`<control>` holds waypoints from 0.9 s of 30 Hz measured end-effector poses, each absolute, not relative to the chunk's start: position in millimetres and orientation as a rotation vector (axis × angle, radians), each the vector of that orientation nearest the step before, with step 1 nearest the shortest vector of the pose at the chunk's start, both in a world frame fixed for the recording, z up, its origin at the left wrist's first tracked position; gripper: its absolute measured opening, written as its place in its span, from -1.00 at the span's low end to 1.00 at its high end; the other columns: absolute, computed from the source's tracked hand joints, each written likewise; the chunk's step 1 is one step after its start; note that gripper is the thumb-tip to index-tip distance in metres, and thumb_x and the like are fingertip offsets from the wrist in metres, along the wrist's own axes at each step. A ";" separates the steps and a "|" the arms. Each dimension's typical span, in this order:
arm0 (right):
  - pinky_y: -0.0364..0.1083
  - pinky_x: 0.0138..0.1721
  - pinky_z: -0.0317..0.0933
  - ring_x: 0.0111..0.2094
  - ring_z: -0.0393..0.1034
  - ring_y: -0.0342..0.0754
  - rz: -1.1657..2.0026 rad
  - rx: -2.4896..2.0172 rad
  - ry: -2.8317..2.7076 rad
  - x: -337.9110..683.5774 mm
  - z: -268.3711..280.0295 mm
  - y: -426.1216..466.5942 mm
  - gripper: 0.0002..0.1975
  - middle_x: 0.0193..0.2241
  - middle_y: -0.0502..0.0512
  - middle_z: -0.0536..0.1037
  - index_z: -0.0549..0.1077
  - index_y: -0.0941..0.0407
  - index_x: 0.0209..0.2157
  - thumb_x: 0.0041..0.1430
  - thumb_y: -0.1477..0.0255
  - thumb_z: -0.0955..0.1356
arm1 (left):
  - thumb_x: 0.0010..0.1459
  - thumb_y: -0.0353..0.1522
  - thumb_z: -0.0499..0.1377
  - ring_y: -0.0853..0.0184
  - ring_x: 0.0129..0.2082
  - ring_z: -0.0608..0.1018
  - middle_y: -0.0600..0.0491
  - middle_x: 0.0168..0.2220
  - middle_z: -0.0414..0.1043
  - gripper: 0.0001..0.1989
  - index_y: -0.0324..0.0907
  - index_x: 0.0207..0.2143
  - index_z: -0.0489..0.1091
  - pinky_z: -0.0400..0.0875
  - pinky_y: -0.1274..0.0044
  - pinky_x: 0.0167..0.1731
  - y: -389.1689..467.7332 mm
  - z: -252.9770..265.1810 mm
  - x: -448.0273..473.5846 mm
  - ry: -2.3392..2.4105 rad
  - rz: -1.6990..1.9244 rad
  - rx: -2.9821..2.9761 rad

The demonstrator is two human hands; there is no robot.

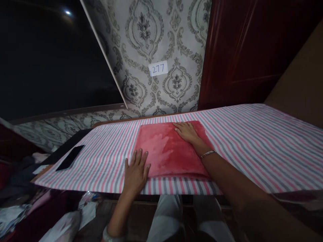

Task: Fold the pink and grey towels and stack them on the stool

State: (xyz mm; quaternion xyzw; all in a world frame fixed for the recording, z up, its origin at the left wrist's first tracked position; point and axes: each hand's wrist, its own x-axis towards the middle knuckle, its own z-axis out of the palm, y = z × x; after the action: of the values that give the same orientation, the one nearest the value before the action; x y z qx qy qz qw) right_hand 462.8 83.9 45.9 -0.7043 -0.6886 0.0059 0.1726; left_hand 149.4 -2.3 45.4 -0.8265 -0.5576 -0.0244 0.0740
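A folded red plush cloth [161, 151] lies flat as a near-rectangle on a striped sheet [106, 151] of pink, grey and white. Its pile shows a lighter patch on the left and a darker one on the right. My left hand [135, 171] rests with fingers spread at the cloth's lower left edge, partly on the striped sheet. Across the upper right part of the cloth lies my right hand [186, 131], palm down and fingers extended. Neither hand grasps anything. The right forearm covers the cloth's lower right corner.
A dark phone [70, 158] lies on the sheet at the left. Behind stand a large black screen [55, 57], patterned wallpaper with a paper label [158, 68] reading 277, and a dark red wooden panel [239, 50]. Below left are heaped clothes [45, 215].
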 end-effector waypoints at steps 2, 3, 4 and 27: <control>0.21 0.36 -0.12 0.36 0.06 0.14 0.029 -1.999 -1.947 463.0 48.3 83.5 -0.44 0.36 0.14 0.22 0.18 0.05 0.38 0.45 0.25 0.06 | 0.40 -0.24 -0.11 0.12 0.45 0.02 0.04 0.44 -0.04 -0.47 0.01 0.39 0.13 -0.03 -0.02 0.34 -7.4 48.2 141.5 -1.701 -0.095 -2.516; 0.20 0.36 -0.11 0.37 0.05 0.14 0.036 -2.001 -1.940 462.9 50.6 83.0 -0.44 0.37 0.16 0.21 0.17 0.07 0.39 0.45 0.25 0.07 | 0.40 -0.25 -0.09 0.14 0.44 0.07 0.04 0.43 0.01 -0.48 0.02 0.37 0.17 -0.04 -0.01 0.34 -9.2 50.5 136.6 -1.704 -0.120 -2.537; 0.20 0.35 -0.09 0.37 0.04 0.15 0.046 -2.001 -1.932 462.5 53.7 82.1 -0.43 0.37 0.17 0.19 0.16 0.09 0.39 0.45 0.26 0.08 | 0.39 -0.26 -0.07 0.14 0.42 0.14 0.04 0.41 0.09 -0.50 0.03 0.33 0.23 -0.05 -0.01 0.34 -10.3 53.3 131.1 -1.700 -0.157 -2.557; 0.39 0.38 -0.34 0.46 -0.29 0.19 0.200 -1.642 -2.391 401.6 50.4 -17.8 -0.42 0.44 0.06 -0.01 0.08 -0.10 0.41 0.44 0.11 0.14 | 0.43 -0.22 -0.39 0.32 0.47 -0.10 0.22 0.46 -0.07 -0.41 0.15 0.38 0.11 -0.35 0.15 0.39 122.4 61.8 247.8 -1.496 -0.316 -3.229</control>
State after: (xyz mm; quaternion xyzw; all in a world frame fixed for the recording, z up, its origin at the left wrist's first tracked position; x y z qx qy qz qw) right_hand 401.6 -17.8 50.4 -0.5610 -0.8167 0.0682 0.1167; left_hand 247.8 122.4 61.8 -0.8829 -0.4090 -0.0865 -0.2138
